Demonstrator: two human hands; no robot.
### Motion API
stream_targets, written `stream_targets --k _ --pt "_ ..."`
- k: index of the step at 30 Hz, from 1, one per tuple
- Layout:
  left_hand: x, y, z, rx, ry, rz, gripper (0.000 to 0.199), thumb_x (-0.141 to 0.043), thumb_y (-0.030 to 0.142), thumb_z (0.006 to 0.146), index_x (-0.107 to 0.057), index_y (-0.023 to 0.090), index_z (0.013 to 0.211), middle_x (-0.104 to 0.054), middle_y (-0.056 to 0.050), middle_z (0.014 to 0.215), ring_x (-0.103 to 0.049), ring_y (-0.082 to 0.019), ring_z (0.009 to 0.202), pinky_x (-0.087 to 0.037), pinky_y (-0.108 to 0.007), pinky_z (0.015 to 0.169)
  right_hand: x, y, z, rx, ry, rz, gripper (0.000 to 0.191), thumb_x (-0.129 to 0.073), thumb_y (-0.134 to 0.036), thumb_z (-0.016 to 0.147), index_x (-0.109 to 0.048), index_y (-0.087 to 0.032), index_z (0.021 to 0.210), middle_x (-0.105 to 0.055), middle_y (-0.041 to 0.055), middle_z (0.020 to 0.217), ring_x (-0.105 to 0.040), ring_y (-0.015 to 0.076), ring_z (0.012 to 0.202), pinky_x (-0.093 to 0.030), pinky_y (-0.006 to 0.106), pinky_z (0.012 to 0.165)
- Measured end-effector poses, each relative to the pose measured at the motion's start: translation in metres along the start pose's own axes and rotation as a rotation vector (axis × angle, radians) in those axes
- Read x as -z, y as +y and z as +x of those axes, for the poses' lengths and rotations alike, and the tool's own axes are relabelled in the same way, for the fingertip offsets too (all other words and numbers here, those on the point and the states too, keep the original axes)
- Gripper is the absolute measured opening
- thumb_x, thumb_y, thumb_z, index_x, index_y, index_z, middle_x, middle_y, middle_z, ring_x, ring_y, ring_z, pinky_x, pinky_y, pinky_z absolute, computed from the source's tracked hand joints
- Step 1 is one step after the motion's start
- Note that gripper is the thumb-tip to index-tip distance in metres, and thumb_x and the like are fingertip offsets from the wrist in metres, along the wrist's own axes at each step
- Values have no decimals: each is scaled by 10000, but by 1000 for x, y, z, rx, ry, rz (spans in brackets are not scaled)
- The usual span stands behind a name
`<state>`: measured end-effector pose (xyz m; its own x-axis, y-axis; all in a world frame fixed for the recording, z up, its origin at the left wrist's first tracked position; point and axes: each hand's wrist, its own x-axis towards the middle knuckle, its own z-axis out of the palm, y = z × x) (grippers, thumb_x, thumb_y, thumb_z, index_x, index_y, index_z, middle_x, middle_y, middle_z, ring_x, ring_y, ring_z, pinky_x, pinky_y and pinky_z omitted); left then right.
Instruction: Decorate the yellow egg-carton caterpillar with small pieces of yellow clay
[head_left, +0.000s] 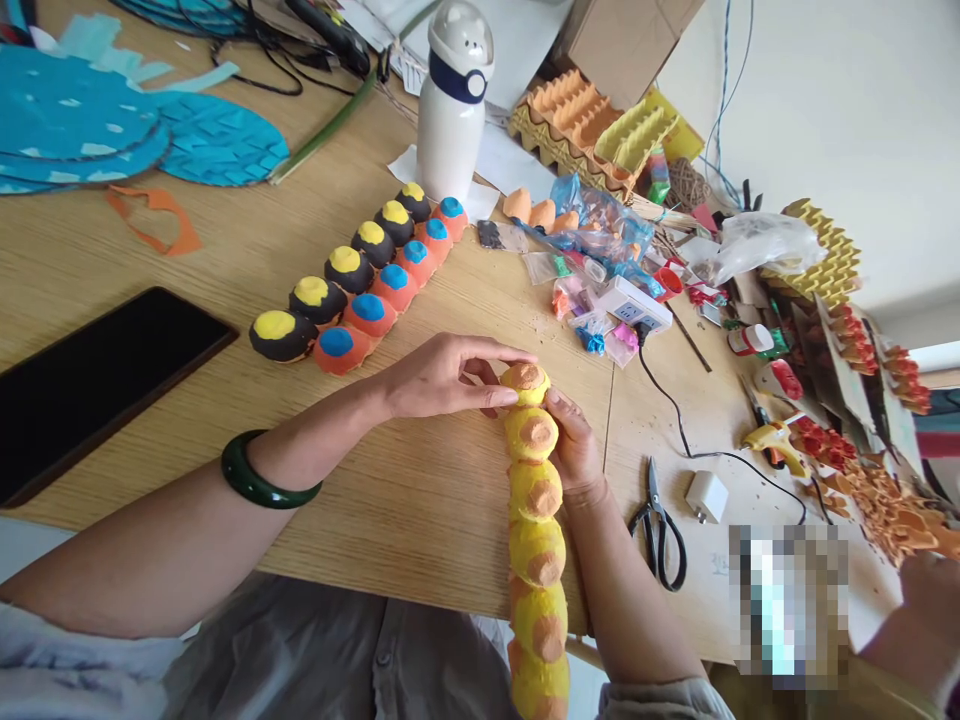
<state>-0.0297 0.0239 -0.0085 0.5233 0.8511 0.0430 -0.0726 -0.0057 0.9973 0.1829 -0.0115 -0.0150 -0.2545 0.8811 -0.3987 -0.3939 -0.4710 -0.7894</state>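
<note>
A long yellow egg-carton strip (537, 490) with bare orange-brown tops runs from the middle down past the lower edge of the view. My left hand (465, 375) has its fingers on the left side of the strip's far end. My right hand (576, 440) grips that same end from the right, partly hidden behind the strip. On the wooden table (405, 480), beyond my hands, lie a black strip with yellow tops (345, 262) and, against it, an orange-red strip with blue tops (394, 280).
A white bottle (452, 120) stands behind the strips. A black tablet (97, 380) lies at left, scissors (657, 525) and a white adapter (706, 494) at right. A power strip (634, 303) trails a cable. Another person's hand (930, 600) shows at lower right.
</note>
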Motion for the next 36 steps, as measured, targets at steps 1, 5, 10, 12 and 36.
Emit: stream_targets --k 1,5,10,12,36 --pt "-1 0 1 1 19 26 584 -828 378 826 -710 181 1363 -800 -88 1107 -769 -203 840 -665 -307 735 0 1 1 4 10 7 237 -793 -430 789 -741 -206 849 -714 4 758 -600 147 612 -530 289 573" --pt "-6 -6 2 -73 128 152 567 -864 387 790 -742 143 1286 -797 -73 1017 -725 -161 752 -616 -256 679 -4 4 1 8 36 -1 265 -820 -449 751 -752 -206 831 -693 -9 692 -562 142 547 -525 283 513" --pt "-9 -11 2 -183 154 229 503 -841 354 822 -751 128 1262 -791 -82 1083 -713 -158 835 -618 -253 744 -8 3 -3 -2 65 6 219 -786 -433 816 -726 -222 826 -673 -19 676 -561 130 535 -519 262 477" --pt "-9 -11 2 -179 140 217 503 -837 336 825 -745 126 1272 -793 -81 1080 -711 -154 828 -620 -253 745 -8 1 -4 -27 57 -7 229 -764 -457 847 -724 -232 865 -653 -25 652 -562 135 525 -532 276 482" --pt "1 -11 4 0 23 -68 666 -794 361 864 -615 191 1482 -721 -106 1364 -721 -250 1142 -592 -369 995 -11 0 -2 160 -27 -62 259 -791 -451 761 -761 -246 916 -764 18 863 -701 215 827 -581 340 744"
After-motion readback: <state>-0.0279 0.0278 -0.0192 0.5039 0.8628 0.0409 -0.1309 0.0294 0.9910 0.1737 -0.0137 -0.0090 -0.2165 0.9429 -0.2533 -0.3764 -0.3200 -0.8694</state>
